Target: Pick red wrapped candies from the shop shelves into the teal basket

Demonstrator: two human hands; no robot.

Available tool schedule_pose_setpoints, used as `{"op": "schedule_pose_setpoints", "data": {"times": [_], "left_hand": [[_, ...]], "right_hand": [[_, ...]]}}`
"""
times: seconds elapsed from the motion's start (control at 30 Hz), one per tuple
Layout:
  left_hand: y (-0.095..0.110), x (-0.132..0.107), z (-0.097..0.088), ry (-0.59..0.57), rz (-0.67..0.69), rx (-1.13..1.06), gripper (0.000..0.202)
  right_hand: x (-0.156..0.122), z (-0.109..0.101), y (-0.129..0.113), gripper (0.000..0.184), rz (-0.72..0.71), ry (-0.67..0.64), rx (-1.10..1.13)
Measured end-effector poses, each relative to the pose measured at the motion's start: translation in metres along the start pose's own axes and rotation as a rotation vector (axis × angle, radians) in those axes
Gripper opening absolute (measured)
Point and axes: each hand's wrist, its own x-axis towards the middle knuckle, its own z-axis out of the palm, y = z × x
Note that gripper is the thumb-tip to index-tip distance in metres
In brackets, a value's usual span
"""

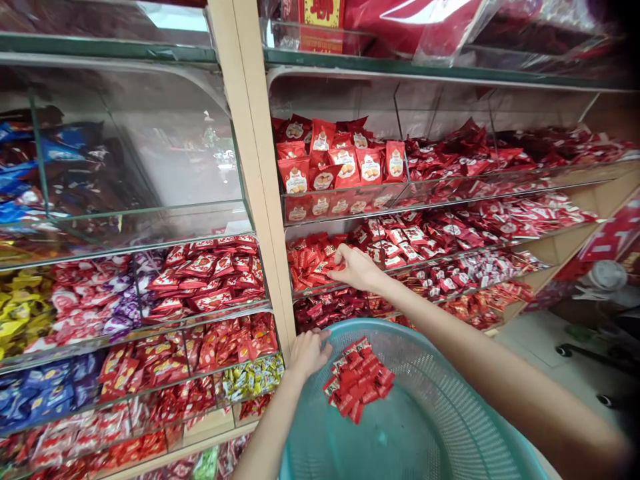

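Note:
A teal plastic basket (415, 327) with perforated sides stands tilted below the shelves. My left hand (307, 353) is closed over its rim at the left, fingers curled on the edge. Inside the basket lies a small heap of red candy packets (360, 380), some with pale ends. My right hand (356, 268) reaches over the basket into a shelf compartment of similar red candy packets (305, 260). Its thumb and index finger are pinched together at the packets, on what looks like a red candy packet, partly hidden by the fingers.
A wooden upright (260, 167) divides the shelving. Glass-fronted shelves hold red cookie packets (345, 163), yellow candies (23, 307) and blue packets (45, 390). At the right, a wheeled chair base (600, 363) stands on the tiled floor (530, 360).

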Motion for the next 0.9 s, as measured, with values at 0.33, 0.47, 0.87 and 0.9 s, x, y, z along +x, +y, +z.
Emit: {"op": "schedule_pose_setpoints", "data": {"times": [0.33,0.47,0.87,0.9], "left_hand": [[0.0,0.001,0.0,0.016,0.023,-0.004,0.039],[0.001,0.001,0.001,0.008,0.013,-0.014,0.039],[0.003,0.001,0.001,0.015,-0.025,-0.023,0.038],[0.003,0.0,0.001,0.018,-0.029,-0.023,0.037]], "right_hand": [[-0.131,0.003,0.052,0.022,0.036,0.003,0.108],[-0.176,0.03,0.082,0.022,0.178,-0.067,0.107],[-0.198,0.084,-0.016,0.012,-0.058,-0.486,-0.144],[-0.194,0.092,-0.021,0.015,-0.076,-0.48,-0.183]]}}
